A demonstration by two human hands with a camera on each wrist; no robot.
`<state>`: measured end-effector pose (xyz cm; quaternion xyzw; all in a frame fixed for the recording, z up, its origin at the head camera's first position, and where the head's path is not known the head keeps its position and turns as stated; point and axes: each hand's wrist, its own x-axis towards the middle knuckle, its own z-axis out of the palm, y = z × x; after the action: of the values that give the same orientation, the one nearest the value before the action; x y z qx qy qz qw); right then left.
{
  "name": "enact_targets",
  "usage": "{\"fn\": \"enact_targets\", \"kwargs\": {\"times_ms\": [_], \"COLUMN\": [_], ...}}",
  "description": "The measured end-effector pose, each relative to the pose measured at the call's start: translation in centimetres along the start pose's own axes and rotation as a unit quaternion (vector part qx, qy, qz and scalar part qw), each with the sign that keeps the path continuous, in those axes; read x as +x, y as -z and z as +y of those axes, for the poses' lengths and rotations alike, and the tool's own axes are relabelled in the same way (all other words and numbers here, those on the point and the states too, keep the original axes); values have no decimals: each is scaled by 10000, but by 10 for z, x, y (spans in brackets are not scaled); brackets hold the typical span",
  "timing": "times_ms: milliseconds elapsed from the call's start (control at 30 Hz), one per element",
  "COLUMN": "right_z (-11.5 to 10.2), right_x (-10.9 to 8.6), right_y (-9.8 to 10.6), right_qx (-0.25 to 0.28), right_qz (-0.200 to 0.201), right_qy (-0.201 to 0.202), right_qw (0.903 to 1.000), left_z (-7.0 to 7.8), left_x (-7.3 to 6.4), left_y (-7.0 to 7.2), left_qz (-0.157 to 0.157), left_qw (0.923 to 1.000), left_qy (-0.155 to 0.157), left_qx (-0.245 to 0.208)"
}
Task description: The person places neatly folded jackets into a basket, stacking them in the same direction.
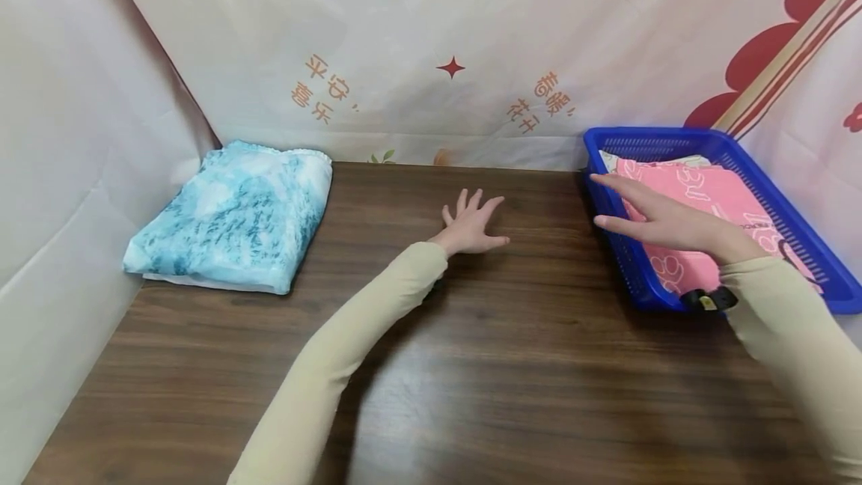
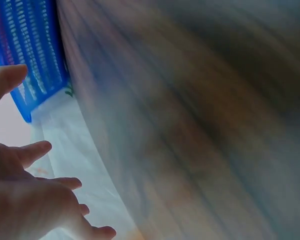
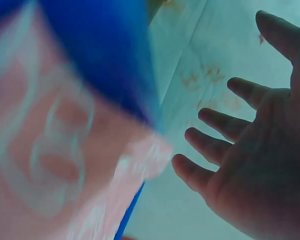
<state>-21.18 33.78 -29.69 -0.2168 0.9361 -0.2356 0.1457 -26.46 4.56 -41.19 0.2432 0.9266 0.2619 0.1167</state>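
R hand [image 1: 663, 219] is empty, fingers stretched out, thumb apart; it's over the L side of the blue perforated plastic basket [image 1: 653, 147], pointing inward & away across the rim. L hand [image 1: 470, 229] is also empty, fingers spread, over the dark brown wood-grain table [image 1: 539, 335], approx. mid-table. The pink flat-folded cloth w/ white printed outlines [image 1: 730, 197] lies in the basket, below & to the R of the R fingers; R hand is clearly nearer, L is well apart, w/ bare table btwn. R wrist view shows the fingers off to one side of the cloth; can't tell if the palm touches it. Cloth's long axis is hard to call, part hidden by hand & forearm; basket itself runs from far L to near R. Key relation, I'd judge: cloth sits inside the walls, so any lift has to go up past the rim first. Tightest edges: far & R walls, near the white printed fabric backdrop [image 1: 404, 36]. Most open room: L of basket, mid-table, out to the light-blue-and-white folded fabric bundle [image 1: 232, 219] far L.
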Motion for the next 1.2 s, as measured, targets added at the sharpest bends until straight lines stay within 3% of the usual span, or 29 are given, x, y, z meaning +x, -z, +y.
{"fn": "enact_targets", "kwargs": {"times_ms": [200,400,600,833,1100,1200], "right_z": [-26,-56,-64,-64,-71,-71], "right_x": [21,38,59,79,86,85], "right_y": [-23,-53,-84,-121,-141,-145], "right_qx": [-509,-1314,-970,-28,508,726], "right_qz": [196,448,178,-246,-314,-267], "right_qy": [370,869,939,1004,1159,1194], "right_qw": [9978,9865,9907,9946,9915,9898], "left_z": [-26,-45,-66,-98,-138,-155], "left_x": [-10,-23,-45,-76,-131,-152], "left_y": [8,23,41,64,103,120], "left_qz": [50,273,343,620,1098,1197], "left_qw": [9998,9990,9983,9961,9892,9859], "left_qy": [122,217,399,621,975,1153], "left_qx": [-154,-293,-236,-89,34,-181]}}
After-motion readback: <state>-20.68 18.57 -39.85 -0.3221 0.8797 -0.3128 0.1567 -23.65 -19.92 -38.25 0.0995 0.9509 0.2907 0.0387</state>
